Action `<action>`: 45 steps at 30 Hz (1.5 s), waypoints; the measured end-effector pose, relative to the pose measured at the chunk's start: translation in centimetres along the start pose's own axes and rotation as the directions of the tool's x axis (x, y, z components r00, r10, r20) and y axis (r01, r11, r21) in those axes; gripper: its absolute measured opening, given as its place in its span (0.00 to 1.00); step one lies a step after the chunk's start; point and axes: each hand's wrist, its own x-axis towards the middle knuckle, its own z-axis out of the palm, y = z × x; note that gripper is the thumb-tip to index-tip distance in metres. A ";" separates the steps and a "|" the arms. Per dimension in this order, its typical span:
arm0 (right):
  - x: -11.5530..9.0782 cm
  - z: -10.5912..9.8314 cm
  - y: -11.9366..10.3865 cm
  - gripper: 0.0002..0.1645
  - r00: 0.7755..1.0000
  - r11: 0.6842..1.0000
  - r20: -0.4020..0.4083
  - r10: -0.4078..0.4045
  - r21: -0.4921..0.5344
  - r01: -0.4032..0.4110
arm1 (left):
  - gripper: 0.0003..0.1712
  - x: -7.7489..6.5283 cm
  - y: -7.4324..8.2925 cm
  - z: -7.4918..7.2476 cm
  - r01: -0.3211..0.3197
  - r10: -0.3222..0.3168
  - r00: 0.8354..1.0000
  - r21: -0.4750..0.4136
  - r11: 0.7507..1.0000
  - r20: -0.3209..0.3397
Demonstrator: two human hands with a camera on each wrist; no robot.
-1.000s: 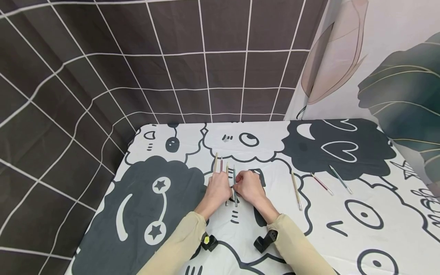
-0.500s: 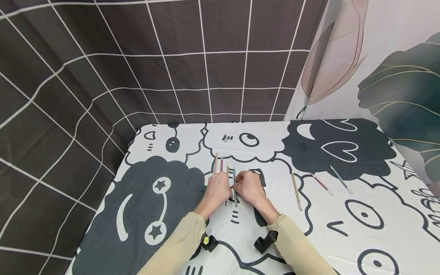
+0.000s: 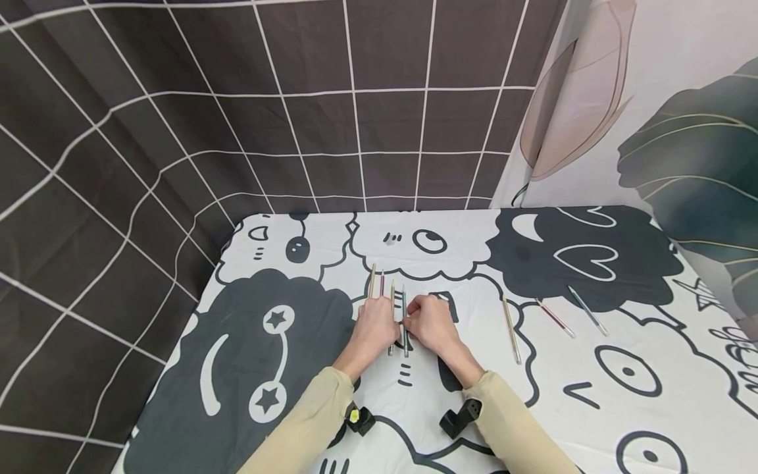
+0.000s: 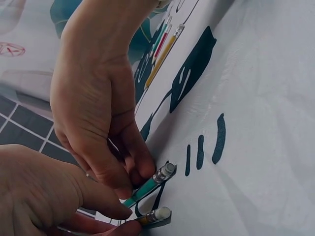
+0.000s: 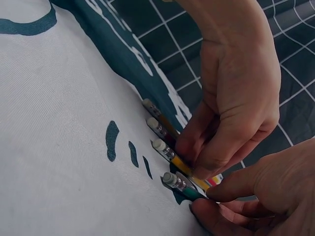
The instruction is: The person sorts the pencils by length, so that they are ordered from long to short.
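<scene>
Several pencils lie roughly side by side on the patterned cloth, erasers toward me. My left hand (image 3: 376,322) pinches a yellow pencil (image 5: 170,153) between thumb and fingers. Just to its right, my right hand (image 3: 431,321) holds a green pencil (image 3: 406,343) between thumb and fingertips. Left of these lie a red pencil (image 3: 381,284) and another yellow pencil (image 3: 372,282), their middles covered by the left hand. In the right wrist view, their eraser ends show beside the left fingers. The two hands are close together, thumbs nearly meeting.
Off to the right lie a separate yellow pencil (image 3: 511,330), a red pencil (image 3: 555,318) and a green pencil (image 3: 587,311), spaced apart and slanted. A black-and-white cartoon cloth (image 3: 474,421) covers the table. Behind it hangs a dark grid curtain (image 3: 391,118).
</scene>
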 end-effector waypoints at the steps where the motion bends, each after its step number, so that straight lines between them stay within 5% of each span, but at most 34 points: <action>1: 0.0 0.0 0.0 0.04 1.000 1.000 -0.003 0.000 0.003 0.000 | 0.10 0.0 0.0 0.0 -0.001 0.001 1.000 -0.005 1.000 -0.001; 7: -0.3 -0.4 0.3 0.05 1.000 1.000 -0.016 0.008 0.030 -0.007 | 0.13 -0.2 0.1 -0.2 -0.018 0.018 1.000 -0.031 0.999 0.001; 14: -0.7 -1.2 0.7 0.04 1.000 0.999 -0.024 0.010 0.042 -0.009 | 0.03 -0.5 0.5 0.0 -0.041 0.040 0.999 -0.065 0.997 -0.024; 23: -1.2 -2.3 1.1 0.04 0.998 0.996 -0.036 0.042 0.082 -0.039 | 0.07 -0.6 0.9 0.9 -0.124 0.119 0.990 -0.071 0.990 -0.070; 33: -1.6 -3.0 1.7 0.04 0.997 0.996 -0.052 0.058 0.073 -0.054 | 0.03 -0.8 1.5 1.6 -0.061 0.055 0.997 -0.117 0.991 -0.060; 45: -2.4 -4.7 2.8 0.03 0.994 0.997 -0.104 0.039 0.074 -0.031 | 0.02 -0.7 2.3 2.7 -0.121 0.095 0.987 -0.204 0.971 -0.131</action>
